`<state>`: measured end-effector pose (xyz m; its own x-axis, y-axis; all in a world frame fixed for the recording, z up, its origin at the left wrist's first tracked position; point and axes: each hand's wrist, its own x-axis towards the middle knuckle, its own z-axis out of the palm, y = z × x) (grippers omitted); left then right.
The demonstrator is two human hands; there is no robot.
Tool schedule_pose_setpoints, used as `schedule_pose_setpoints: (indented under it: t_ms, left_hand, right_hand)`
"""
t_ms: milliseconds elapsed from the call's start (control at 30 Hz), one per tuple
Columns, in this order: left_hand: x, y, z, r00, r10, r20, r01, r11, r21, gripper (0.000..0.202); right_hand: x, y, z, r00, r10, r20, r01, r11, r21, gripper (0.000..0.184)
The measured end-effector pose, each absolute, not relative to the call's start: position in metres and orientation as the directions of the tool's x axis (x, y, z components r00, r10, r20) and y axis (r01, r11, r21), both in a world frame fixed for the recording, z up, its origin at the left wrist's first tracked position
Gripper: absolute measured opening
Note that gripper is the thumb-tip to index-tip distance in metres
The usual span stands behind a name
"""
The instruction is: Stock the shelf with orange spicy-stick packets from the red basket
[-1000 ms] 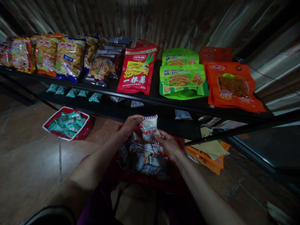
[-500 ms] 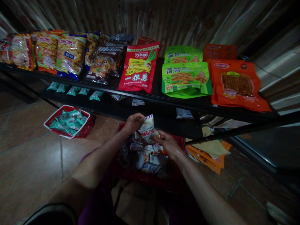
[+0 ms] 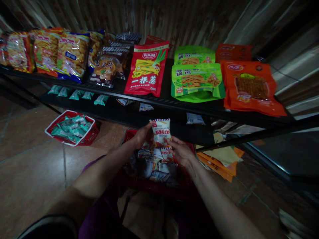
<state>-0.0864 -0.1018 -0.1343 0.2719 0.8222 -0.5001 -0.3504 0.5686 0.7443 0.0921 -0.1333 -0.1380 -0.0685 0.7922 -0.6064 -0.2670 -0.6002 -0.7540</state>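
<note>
Both hands hold a small white snack packet with red lettering upright above a red basket. My left hand grips the packet's left edge, fingers curled. My right hand pinches its lower right corner. The basket sits on my lap or the floor and holds several similar white and grey packets. Just beyond, the lower black shelf carries a few of the same small packets.
The upper black shelf carries large snack bags: red, green, orange, and yellow ones at left. Another red basket of teal packets sits on the tiled floor. Orange cardboard lies at right.
The packet has been turned upright and lifted slightly toward the lower shelf. My left hand moved from its top edge to its left side; the view shifted a little.
</note>
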Motion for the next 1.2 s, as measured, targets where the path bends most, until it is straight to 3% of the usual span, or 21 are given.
schedule_pose_setpoints:
  t_ms: [267,400,500,1200]
  left_hand:
    - [-0.077,-0.114,-0.125,0.252,0.841,-0.478,-0.295,0.537,0.790,0.033]
    - [-0.072,-0.112,-0.122,0.159,0.842,-0.515,-0.421,0.530,0.737,0.027]
    - [-0.071,-0.109,-0.124,0.107,0.855,-0.507,-0.495,0.488,0.719,0.023]
    - [-0.074,-0.103,-0.139,0.006,0.870,-0.493,-0.521,0.424,0.741,0.021]
  right_hand:
    - [0.089,-0.131,-0.134,-0.038,0.801,-0.598,-0.326,-0.576,-0.750,0.033]
    - [0.085,-0.134,-0.137,0.027,0.760,-0.650,-0.439,-0.575,-0.691,0.028]
    - [0.077,-0.142,-0.140,-0.041,0.741,-0.670,-0.488,-0.600,-0.634,0.029]
    - [0.068,-0.150,-0.142,-0.114,0.821,-0.560,-0.340,-0.562,-0.754,0.036]
